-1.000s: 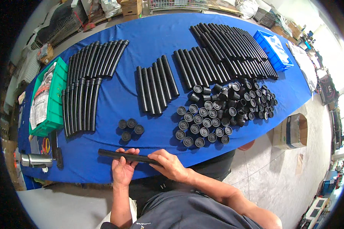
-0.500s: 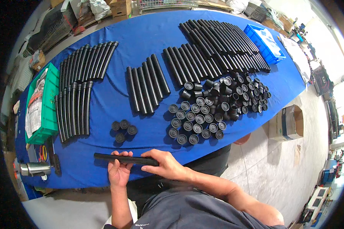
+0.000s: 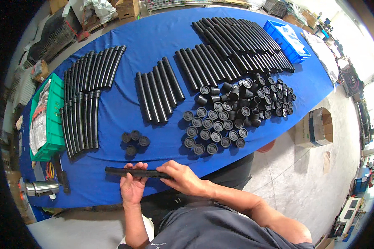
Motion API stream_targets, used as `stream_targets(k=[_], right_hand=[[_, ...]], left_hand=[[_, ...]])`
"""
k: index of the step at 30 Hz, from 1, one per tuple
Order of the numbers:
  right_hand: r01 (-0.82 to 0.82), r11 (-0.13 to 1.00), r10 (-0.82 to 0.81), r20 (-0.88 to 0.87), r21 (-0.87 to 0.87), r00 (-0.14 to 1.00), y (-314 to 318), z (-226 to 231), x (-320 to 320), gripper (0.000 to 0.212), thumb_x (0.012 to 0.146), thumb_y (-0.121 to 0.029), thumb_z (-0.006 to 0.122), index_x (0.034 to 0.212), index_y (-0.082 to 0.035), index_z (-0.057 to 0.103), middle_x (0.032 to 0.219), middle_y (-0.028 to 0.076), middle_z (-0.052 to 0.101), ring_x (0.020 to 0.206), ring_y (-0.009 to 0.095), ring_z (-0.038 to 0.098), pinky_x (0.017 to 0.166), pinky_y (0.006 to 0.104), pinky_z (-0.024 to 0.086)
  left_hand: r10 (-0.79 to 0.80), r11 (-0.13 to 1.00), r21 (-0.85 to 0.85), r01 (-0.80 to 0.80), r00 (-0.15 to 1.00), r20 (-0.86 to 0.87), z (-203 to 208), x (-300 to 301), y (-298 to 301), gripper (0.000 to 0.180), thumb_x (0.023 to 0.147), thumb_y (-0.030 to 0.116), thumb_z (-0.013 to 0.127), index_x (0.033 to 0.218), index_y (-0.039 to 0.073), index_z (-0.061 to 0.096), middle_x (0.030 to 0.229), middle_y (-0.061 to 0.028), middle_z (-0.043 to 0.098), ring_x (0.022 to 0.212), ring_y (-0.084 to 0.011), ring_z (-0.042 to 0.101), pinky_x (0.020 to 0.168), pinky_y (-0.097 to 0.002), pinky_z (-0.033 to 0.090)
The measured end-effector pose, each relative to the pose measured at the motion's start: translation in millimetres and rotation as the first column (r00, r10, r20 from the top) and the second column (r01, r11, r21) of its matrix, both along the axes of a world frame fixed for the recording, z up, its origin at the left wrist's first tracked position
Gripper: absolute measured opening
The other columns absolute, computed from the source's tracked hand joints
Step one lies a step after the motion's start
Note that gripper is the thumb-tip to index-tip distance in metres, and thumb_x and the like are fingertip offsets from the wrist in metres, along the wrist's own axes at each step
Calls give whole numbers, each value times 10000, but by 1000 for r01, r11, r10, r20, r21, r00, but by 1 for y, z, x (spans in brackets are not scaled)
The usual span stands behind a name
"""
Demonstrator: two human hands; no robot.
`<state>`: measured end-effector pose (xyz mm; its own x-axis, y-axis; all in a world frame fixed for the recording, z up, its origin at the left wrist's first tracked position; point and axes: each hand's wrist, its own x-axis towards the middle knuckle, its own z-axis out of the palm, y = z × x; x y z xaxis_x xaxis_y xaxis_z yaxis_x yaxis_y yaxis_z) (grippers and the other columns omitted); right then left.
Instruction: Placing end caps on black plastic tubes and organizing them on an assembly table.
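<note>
Head view: both hands on one black tube (image 3: 129,172), held level over the near edge of the blue bench (image 3: 153,37). Left hand (image 3: 133,186) cupped under the tube's middle, fingers curled up round it. Right hand (image 3: 183,178) clamped over its right end. Four loose black caps (image 3: 134,141) sit on the bench just beyond the tube. Big pile of caps (image 3: 232,112) right of those. Short row of tubes (image 3: 160,95) behind the four caps, curved tubes (image 3: 85,103) to their left, green crate (image 3: 54,120) further left at the bench end.
</note>
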<state>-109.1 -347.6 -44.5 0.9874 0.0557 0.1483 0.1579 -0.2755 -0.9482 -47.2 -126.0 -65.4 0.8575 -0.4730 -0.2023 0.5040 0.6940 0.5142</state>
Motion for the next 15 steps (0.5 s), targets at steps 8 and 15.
stream_targets(k=[8, 15], right_hand=[[8, 1000, -8, 37, 6, 999, -5, 1, -5, 433, 848, -192, 770, 1206, -14, 605, 1019, 143, 676, 872, 244, 680, 764, 337, 548], [36, 921, 189, -526, 387, 829, -9, 19, -1, 413, 842, -204, 764, 1170, -1, 617, 973, 164, 677, 846, 261, 689, 756, 366, 554]], left_hand=[[-14, 999, -52, 12, 999, -49, 0, 0, -2, 301, 947, 139, 642, 1217, 65, 531, 1255, -232, 609, 1239, -392, 557, 1013, -538, 505], [-20, 997, -70, 19, 1000, -17, -13, -4, 4, 256, 967, 146, 611, 1202, 70, 544, 1267, -229, 607, 1270, -388, 532, 1029, -535, 492]])
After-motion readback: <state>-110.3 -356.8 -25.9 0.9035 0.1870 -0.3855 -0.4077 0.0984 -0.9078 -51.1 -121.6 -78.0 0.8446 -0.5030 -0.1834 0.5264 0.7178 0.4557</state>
